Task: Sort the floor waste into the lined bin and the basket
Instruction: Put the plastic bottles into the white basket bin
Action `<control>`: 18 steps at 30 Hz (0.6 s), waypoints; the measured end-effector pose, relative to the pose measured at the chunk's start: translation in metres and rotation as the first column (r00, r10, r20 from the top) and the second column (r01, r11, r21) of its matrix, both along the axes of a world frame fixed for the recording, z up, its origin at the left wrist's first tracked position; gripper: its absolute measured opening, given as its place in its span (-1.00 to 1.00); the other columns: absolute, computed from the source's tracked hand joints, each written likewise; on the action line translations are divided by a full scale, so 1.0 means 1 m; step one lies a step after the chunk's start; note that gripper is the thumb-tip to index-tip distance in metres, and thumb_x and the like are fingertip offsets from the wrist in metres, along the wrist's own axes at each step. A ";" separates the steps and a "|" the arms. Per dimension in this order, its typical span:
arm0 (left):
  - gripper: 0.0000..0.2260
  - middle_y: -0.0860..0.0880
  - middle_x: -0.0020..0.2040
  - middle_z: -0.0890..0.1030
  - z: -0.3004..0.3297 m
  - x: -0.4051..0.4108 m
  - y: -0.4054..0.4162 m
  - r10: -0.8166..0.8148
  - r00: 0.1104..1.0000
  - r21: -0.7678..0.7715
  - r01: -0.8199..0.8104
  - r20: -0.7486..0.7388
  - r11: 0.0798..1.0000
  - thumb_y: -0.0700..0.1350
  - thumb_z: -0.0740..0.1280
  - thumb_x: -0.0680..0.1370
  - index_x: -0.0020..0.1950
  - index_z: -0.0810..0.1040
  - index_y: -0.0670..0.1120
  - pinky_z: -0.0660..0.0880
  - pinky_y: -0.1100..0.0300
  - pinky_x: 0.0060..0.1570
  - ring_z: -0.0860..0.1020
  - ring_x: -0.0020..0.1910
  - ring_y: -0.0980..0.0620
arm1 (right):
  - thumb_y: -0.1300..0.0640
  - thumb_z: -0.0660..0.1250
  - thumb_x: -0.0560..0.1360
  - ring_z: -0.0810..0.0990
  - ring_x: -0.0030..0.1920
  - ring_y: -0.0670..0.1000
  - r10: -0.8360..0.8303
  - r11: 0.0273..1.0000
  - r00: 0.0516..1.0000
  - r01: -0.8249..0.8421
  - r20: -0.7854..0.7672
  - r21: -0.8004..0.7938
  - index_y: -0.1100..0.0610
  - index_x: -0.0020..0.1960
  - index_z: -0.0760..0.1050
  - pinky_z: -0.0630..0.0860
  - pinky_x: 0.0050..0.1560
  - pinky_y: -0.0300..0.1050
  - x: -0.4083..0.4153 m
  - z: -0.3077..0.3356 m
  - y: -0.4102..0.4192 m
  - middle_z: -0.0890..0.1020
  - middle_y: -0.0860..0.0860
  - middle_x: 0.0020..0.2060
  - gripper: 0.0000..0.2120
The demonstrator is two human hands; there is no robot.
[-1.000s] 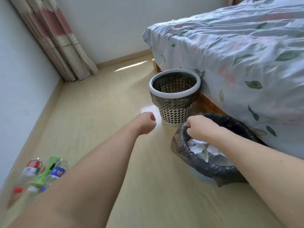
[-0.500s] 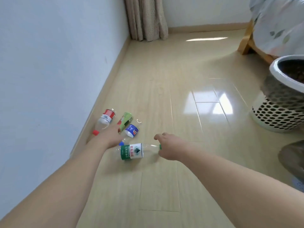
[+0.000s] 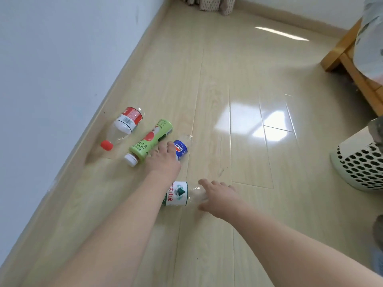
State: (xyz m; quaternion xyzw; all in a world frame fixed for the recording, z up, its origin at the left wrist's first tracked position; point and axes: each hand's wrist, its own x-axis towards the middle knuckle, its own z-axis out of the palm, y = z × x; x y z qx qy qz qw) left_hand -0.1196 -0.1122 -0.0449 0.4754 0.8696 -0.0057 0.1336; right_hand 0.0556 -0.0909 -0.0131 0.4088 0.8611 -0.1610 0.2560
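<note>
The left hand (image 3: pixel 162 161) is reaching over the blue-label bottle (image 3: pixel 181 149), fingers curling onto it, though its grip is hidden from above. The right hand (image 3: pixel 218 196) is closing on the clear end of the green-and-white bottle (image 3: pixel 177 193), apparently taking two at once for the basket (image 3: pixel 360 162) lying well apart on the floor (image 3: pixel 228 79)
</note>
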 end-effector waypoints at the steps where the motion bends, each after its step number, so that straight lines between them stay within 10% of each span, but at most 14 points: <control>1: -0.48 -0.21 0.40 0.27 -0.002 -0.001 0.001 -0.017 1.000 0.010 0.017 -0.009 1.000 0.01 0.09 0.63 0.52 0.05 -0.16 0.37 0.03 0.20 0.42 0.26 -0.22 | -0.05 0.29 0.51 0.41 0.24 0.12 0.001 1.000 1.000 -0.001 -0.003 -0.003 -0.04 0.44 0.16 0.31 0.24 0.00 0.002 -0.003 -0.001 0.47 0.02 0.23 -0.44; 11: -0.43 -0.21 0.46 0.21 -0.005 -0.002 0.000 -0.041 0.999 0.010 0.041 -0.025 0.999 0.07 0.11 0.63 0.54 -0.02 -0.13 0.40 0.05 0.15 0.46 0.22 -0.18 | 0.04 0.37 0.50 0.45 -0.04 -0.01 -0.118 0.942 0.993 0.116 0.015 -0.316 -0.02 0.50 0.15 0.43 0.01 -0.14 0.019 0.020 0.003 0.45 -0.05 -0.04 -0.34; 18: -0.45 -0.19 0.32 0.30 0.020 0.007 -0.001 0.119 0.918 -0.098 -0.088 0.378 0.991 0.05 0.21 0.56 0.47 0.11 -0.07 0.44 0.02 0.15 0.47 0.19 -0.20 | -0.03 0.39 0.49 0.50 -0.30 -0.09 -0.383 0.828 0.912 0.269 -0.146 -0.492 -0.03 0.46 0.29 0.44 -0.18 -0.25 0.040 0.083 0.018 0.53 -0.03 -0.27 -0.41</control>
